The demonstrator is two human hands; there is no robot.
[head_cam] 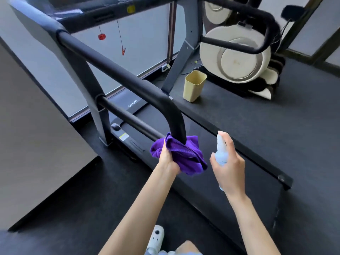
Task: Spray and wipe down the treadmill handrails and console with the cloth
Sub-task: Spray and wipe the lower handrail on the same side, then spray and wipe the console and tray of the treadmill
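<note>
My left hand bunches the crumpled purple microfibre cloth against the downturned end of the padded black treadmill handrail, whose long axis runs up and away toward the console. Just right of those fingers, my right hand grips the small clear spray bottle upright, nozzle up, index fingertip resting on top.

Both forearms are bare; no sleeves, watch or rings are seen on the left hand or right hand. A white clog-type shoe with perforations and a dark round stud is worn. Pale blue clothing is partly visible.
</note>
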